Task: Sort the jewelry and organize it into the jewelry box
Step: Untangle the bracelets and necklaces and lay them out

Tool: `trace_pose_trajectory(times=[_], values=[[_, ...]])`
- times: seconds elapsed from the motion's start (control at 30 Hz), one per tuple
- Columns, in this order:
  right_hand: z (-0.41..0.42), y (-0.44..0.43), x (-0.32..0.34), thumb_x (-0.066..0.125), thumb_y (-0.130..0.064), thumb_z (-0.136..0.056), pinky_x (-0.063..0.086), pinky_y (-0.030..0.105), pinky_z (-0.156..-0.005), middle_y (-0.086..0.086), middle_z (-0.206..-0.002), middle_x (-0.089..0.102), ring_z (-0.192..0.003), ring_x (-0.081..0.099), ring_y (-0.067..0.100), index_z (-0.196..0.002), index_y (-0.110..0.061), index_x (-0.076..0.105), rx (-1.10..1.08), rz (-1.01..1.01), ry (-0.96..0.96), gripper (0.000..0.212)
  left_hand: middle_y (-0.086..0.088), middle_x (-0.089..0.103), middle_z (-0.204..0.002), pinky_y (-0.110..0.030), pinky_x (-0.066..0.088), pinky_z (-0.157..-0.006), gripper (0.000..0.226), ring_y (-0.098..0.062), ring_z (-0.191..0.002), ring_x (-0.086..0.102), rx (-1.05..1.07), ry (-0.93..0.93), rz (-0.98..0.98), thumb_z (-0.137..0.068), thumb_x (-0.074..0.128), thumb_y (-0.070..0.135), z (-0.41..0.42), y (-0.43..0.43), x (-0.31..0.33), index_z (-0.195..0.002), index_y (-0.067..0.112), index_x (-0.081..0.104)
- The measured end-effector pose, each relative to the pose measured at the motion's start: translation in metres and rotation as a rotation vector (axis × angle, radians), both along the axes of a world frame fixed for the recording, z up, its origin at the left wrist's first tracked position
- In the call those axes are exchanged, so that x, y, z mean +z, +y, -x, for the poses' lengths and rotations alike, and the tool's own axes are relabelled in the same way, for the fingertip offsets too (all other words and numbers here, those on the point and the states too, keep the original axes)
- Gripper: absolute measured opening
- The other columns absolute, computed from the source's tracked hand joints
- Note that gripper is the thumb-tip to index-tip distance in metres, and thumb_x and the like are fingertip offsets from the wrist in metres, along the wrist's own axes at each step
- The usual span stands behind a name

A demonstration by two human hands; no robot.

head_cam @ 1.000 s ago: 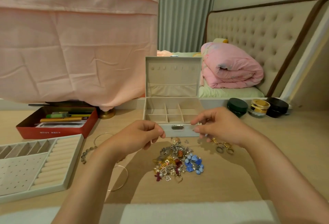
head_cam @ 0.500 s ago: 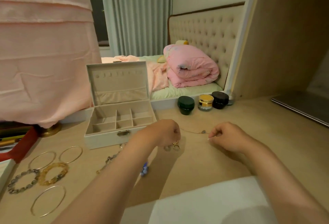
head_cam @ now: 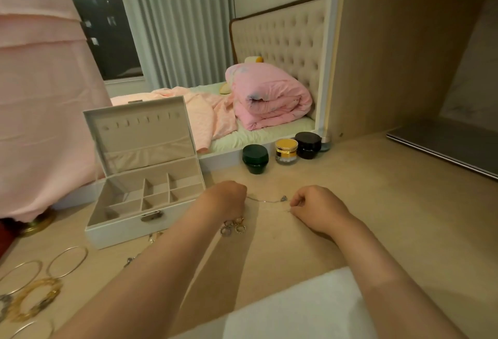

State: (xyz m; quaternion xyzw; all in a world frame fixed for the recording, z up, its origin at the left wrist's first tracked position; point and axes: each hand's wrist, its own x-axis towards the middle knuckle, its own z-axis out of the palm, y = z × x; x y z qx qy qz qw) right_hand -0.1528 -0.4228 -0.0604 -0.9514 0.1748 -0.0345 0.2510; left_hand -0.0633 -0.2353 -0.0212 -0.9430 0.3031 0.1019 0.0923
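A thin silver necklace with a small pendant stretches just above the desk between my two hands. My left hand pinches its left end and my right hand pinches its right end. The white jewelry box stands open to the left, its lid upright and its compartments bare. A few rings lie under my left wrist. My left forearm hides most of the loose jewelry pile; only a few pieces show beside it. Bangles and a yellow chain bracelet lie at the lower left.
Three cosmetic jars, green, gold and black, stand at the desk's back edge. A closed laptop lies at the far right. Pink cloth hangs at the left over a brass base. White fabric covers the near edge.
The view has swung right, so the box and bangles sit further left. My hands left the front of the box, moved right of it and now hold the necklace taut between them.
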Motion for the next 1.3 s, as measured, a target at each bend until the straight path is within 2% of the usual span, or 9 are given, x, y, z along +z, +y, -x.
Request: trace_pose_trajectory(times=[0.1,0.23,0.43,0.57,0.7,0.83,1.07,1.2,1.3], values=[[0.003,0.003,0.004,0.066,-0.028,-0.093,0.052,0.03,-0.087,-0.009,-0.105,0.064,-0.098,0.061,0.013,-0.105,-0.034,0.07,0.007,0.02,0.003,0.014,-0.006,0.055,-0.128,-0.036,0.049,-0.098,0.036,-0.025,-0.115,0.055,-0.006,0.03,0.062,-0.098,0.054,0.015,0.001,0.005,0.0,-0.134,0.017,0.053],[0.01,0.019,0.017,0.063,-0.033,-0.095,0.052,0.031,-0.084,-0.009,-0.107,0.061,-0.096,0.059,0.012,-0.113,-0.032,0.07,0.04,0.061,-0.045,0.019,0.0,0.056,-0.125,-0.037,0.048,-0.099,0.033,-0.02,-0.115,0.055,-0.039,0.067,0.364,-0.098,0.055,0.025,0.008,0.019,0.004,-0.13,0.024,0.056],[0.014,0.078,0.043,0.064,-0.034,-0.094,0.057,0.038,-0.084,-0.013,-0.095,0.064,-0.087,0.063,0.008,-0.105,-0.034,0.072,0.211,-0.052,-0.146,0.014,0.016,0.064,-0.1,-0.027,0.049,-0.081,0.012,-0.005,-0.089,0.061,0.003,0.128,0.649,-0.097,0.057,0.033,0.043,0.095,0.015,-0.107,0.038,0.063],[0.003,0.134,0.052,0.068,-0.033,-0.092,0.058,0.038,-0.081,-0.014,-0.089,0.067,-0.081,0.065,0.005,-0.093,-0.039,0.071,0.415,-0.08,-0.116,0.006,0.018,0.068,-0.084,-0.024,0.049,-0.074,0.009,0.0,-0.079,0.063,0.138,0.147,0.695,-0.096,0.059,0.033,0.055,0.16,0.011,-0.093,0.038,0.065],[-0.007,0.193,0.048,0.068,-0.03,-0.093,0.056,0.031,-0.083,-0.017,-0.093,0.068,-0.084,0.064,0.001,-0.098,-0.034,0.075,0.595,-0.067,-0.081,0.01,0.016,0.069,-0.078,-0.023,0.048,-0.068,0.012,-0.001,-0.072,0.063,0.301,0.097,0.762,-0.095,0.061,0.028,0.059,0.216,0.0,-0.088,0.033,0.068],[-0.017,0.23,0.044,0.069,-0.025,-0.092,0.056,0.031,-0.085,-0.014,-0.099,0.071,-0.089,0.064,0.003,-0.103,-0.033,0.076,0.734,0.012,-0.024,0.014,0.016,0.069,-0.081,-0.012,0.042,-0.059,0.01,0.004,-0.07,0.062,0.377,0.096,0.729,-0.094,0.063,0.028,0.064,0.245,-0.02,-0.088,0.033,0.068],[-0.039,0.265,0.035,0.066,-0.033,-0.093,0.053,0.033,-0.085,-0.011,-0.104,0.071,-0.096,0.064,0.013,-0.108,-0.035,0.075,0.748,0.248,0.0,0.017,0.018,0.064,-0.087,-0.006,0.035,-0.063,0.003,0.007,-0.077,0.054,0.369,0.063,0.67,-0.088,0.072,0.036,0.055,0.269,-0.035,-0.091,0.038,0.071],[-0.043,0.274,0.023,0.064,-0.04,-0.094,0.046,0.031,-0.078,-0.008,-0.113,0.07,-0.104,0.063,0.017,-0.12,-0.04,0.07,0.773,0.38,-0.023,0.027,0.016,0.064,-0.085,-0.018,0.047,-0.072,0.005,0.002,-0.08,0.057,0.39,0.059,0.694,-0.087,0.072,0.034,0.051,0.267,-0.043,-0.092,0.036,0.07],[-0.045,0.276,0.02,0.064,-0.042,-0.093,0.042,0.029,-0.072,-0.01,-0.102,0.07,-0.094,0.062,0.015,-0.117,-0.045,0.071,0.783,0.354,-0.029,0.024,0.013,0.066,-0.09,-0.03,0.052,-0.079,0.009,-0.007,-0.085,0.06,0.404,0.045,0.701,-0.09,0.068,0.03,0.047,0.265,-0.047,-0.096,0.036,0.067]])
